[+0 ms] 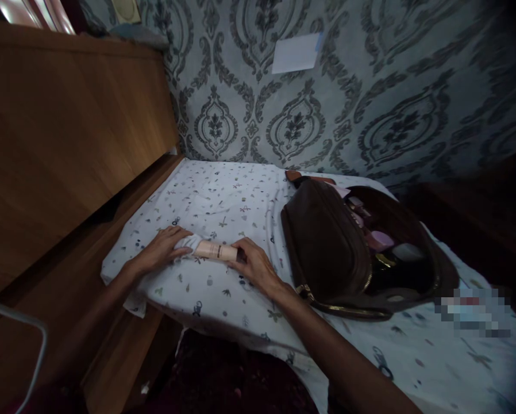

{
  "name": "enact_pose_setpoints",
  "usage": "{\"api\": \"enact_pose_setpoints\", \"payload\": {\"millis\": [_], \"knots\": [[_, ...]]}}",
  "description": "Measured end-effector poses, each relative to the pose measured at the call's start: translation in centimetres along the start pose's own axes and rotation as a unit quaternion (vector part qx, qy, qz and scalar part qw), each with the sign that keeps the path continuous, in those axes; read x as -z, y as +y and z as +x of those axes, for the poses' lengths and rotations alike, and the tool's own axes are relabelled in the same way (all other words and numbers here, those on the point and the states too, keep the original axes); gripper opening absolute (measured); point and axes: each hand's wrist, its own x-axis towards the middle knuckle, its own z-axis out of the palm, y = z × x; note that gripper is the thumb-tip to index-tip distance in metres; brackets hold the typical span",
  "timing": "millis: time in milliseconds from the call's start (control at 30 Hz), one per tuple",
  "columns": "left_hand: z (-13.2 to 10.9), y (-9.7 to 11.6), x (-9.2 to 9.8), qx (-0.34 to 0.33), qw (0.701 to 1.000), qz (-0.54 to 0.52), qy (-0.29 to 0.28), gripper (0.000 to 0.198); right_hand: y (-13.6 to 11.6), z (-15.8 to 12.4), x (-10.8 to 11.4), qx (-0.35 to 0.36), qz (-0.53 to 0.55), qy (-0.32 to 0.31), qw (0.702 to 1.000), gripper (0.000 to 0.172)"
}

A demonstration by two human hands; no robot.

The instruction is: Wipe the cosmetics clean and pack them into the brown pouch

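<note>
Head view showed a patterned white cloth point(215, 190), an open brown bag point(324, 241) on it, and, to the bag's left, a beige tube point(215, 250) over the cloth: the right hand point(258, 265) pinched its dark end, while the left hand point(164, 248) gripped a white wad point(188, 242), perhaps a wipe in such dim light, against the other. The step in hand seemed to be steadying the tube, and the next move called for a firm right-hand pinch.
</note>
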Motion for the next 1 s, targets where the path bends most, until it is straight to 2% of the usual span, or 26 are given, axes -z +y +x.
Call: {"api": "enact_pose_setpoints", "payload": {"millis": [133, 300, 467, 567, 667, 733, 900, 1000], "knots": [[-0.7, -0.9, 0.8, 0.011, 0.997, -0.075, -0.022, 0.043, 0.2, 0.0, 0.2, 0.006, 0.000, -0.017, 1.000, 0.030], [-0.5, -0.6, 1.4, 0.035, 0.994, -0.098, -0.017, 0.039, 0.0, 0.0, 0.4, -0.009, 0.009, -0.029, 0.999, 0.030], [0.5, -0.3, 1.7, -0.030, 0.999, -0.017, 0.026, 0.036, -0.2, 0.2, 0.3, -0.024, 0.005, 0.029, 0.999, 0.027], [1.6, 0.2, 1.8, -0.068, 0.995, 0.062, 0.025, 0.035, -0.1, 0.2, 0.4, -0.034, 0.012, 0.040, 0.999, 0.024], [2.9, 1.7, 1.4, -0.104, 0.984, 0.144, 0.004, 0.033, 0.1, 0.2, 0.4, -0.040, 0.018, 0.029, 0.999, 0.023], [3.7, 3.4, 0.6, -0.128, 0.975, 0.180, -0.003, 0.031, 0.3, 0.2, 0.2, -0.029, 0.016, 0.035, 0.999, 0.028], [5.3, 8.5, -2.1, -0.176, 0.959, 0.223, -0.011, 0.031, 1.2, 0.1, -0.3, -0.025, 0.041, 0.033, 0.998, 0.068], [5.8, 9.7, -2.7, -0.179, 0.958, 0.225, -0.009, 0.035, 1.5, 0.1, -0.2, -0.034, 0.055, 0.028, 0.998, 0.080]]}}
